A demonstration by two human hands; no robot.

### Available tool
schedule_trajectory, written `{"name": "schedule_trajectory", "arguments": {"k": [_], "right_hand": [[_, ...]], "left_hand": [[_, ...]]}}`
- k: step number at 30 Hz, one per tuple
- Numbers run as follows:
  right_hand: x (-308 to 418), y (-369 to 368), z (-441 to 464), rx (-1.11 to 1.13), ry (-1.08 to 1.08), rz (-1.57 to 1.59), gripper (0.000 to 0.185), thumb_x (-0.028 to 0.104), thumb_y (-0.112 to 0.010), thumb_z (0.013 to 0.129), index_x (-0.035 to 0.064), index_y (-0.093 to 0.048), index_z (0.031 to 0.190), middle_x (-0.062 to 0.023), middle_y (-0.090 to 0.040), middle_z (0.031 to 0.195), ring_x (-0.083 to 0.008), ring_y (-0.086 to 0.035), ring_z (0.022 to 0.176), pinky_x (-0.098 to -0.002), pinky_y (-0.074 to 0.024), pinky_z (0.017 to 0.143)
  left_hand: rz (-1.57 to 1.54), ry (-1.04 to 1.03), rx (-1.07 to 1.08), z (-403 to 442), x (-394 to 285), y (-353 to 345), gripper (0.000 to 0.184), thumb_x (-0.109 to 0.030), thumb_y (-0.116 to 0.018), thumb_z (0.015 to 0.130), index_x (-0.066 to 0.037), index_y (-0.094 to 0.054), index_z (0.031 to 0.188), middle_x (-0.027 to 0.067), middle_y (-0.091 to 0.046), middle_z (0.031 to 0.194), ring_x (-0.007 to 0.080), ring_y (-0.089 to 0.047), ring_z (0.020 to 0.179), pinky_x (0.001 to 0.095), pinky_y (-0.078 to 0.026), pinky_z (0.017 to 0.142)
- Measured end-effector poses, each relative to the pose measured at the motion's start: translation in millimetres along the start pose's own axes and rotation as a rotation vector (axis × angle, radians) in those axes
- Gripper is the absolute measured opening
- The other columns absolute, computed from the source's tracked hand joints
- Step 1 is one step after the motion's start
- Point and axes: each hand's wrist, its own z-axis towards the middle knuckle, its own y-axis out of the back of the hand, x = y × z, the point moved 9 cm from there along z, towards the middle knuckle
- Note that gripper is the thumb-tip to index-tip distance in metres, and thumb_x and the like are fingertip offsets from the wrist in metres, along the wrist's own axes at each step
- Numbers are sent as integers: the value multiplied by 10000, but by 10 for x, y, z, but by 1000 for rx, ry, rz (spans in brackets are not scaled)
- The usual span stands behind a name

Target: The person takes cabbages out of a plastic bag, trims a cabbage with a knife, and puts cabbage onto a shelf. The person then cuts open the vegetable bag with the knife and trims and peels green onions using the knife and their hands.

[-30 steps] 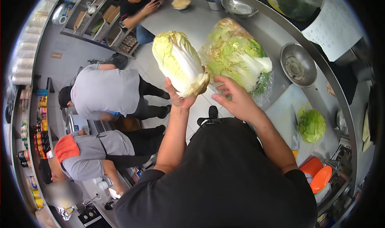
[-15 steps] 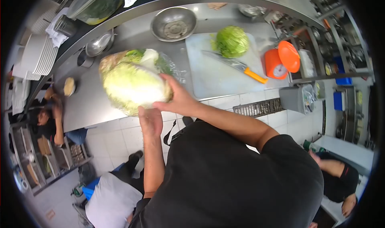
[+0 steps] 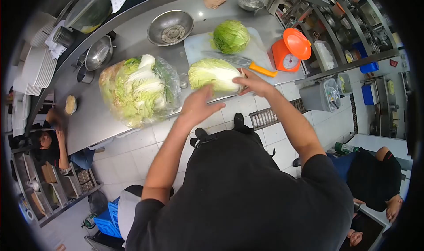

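A napa cabbage (image 3: 211, 74) lies at the near edge of the white cutting board (image 3: 194, 48), its pale base pointing right. At that base my right hand (image 3: 255, 83) holds it, thumb on top. Close to the leafy left part, my left hand (image 3: 198, 104) is open with the thumb spread away; whether its fingertips touch the leaves I cannot tell. Behind the cabbage lies a knife with an orange handle (image 3: 263, 69), its blade partly hidden. A round green lettuce or cabbage head (image 3: 231, 36) sits farther back on the board.
To the left, a clear plastic bag (image 3: 170, 85) holds more napa cabbage (image 3: 140, 83). A steel bowl (image 3: 152, 30) stands behind the board, an orange scale (image 3: 282, 56) at its right. Overhead runs a metal shelf (image 3: 176, 0). Other people (image 3: 375, 178) are nearby.
The napa cabbage has moved right, from over the bag onto the board, with my hands. My left hand has come away from its underside and opened. The view has shifted somewhat.
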Motion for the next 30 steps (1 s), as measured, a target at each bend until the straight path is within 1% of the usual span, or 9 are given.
{"name": "schedule_trajectory", "arguments": {"k": [3,7,10,13,18,20,24,27,30], "right_hand": [[299,118,-14,69,-28,-220,886,546,-763,886,51,-427,1539,-156,-616,1340,-235,-624,1198,-371,-615,827],[264,658,239,-148,266,-797,892,600,-736,878,62,-460,1533,-194,-598,1422,-338,-602,1294,-463,-546,988],[369,999,-173,-230,172,-901,799,503,-763,884,67,-495,1497,-210,-612,1372,-383,-602,1262,-486,-503,1019],[212,1197,-317,-436,322,-1262,696,371,-785,888,79,-517,1460,-194,-634,1197,-380,-622,1146,-458,-511,983],[-90,1247,14,-482,459,-1232,581,256,-759,895,81,-544,1405,-175,-646,1168,-352,-628,1114,-483,-533,924],[-159,1246,84,-492,495,-1263,533,241,-721,908,75,-545,1383,-181,-653,1145,-352,-649,1079,-478,-557,878],[-286,1209,-150,-463,402,-1271,411,224,-633,929,52,-557,1295,-191,-674,1048,-370,-704,933,-494,-589,762],[-329,1265,-719,-377,223,-1163,362,233,-595,935,32,-553,1233,-206,-695,947,-404,-718,836,-522,-584,733],[-476,1311,-1146,-342,94,-1028,337,239,-573,938,24,-545,1196,-232,-703,848,-437,-710,787,-546,-569,735]], "left_hand": [[566,-392,-421,373,-495,96,1063,-428,-937,670,-140,-432,1560,185,-493,1541,376,-514,1393,529,-315,1241],[822,-224,-319,981,-465,2,1095,-430,-970,593,-167,-455,1522,167,-420,1585,343,-393,1490,582,-215,1280],[837,-182,-283,1168,-412,-64,1082,-456,-976,572,-160,-479,1487,154,-475,1530,347,-376,1498,607,-234,1262],[795,-52,-344,1116,-339,-70,1055,-488,-967,577,-147,-496,1457,158,-510,1464,361,-432,1442,618,-276,1212],[777,455,-420,972,-375,-109,1041,-605,-918,625,-119,-495,1442,155,-555,1362,355,-515,1348,574,-351,1117],[791,479,-406,1007,-373,-105,1055,-636,-912,619,-108,-497,1433,145,-558,1372,356,-516,1349,594,-334,1132],[883,104,-696,1014,-376,-67,1091,-650,-917,596,-83,-495,1427,164,-582,1373,382,-556,1313,596,-372,1133],[472,211,-399,1145,-73,53,1118,-629,-924,593,-57,-477,1443,205,-593,1388,405,-584,1291,550,-434,1120],[502,154,-370,1176,-91,168,1185,-592,-937,578,-80,-432,1520,222,-590,1412,413,-595,1285,508,-478,1089]]}}
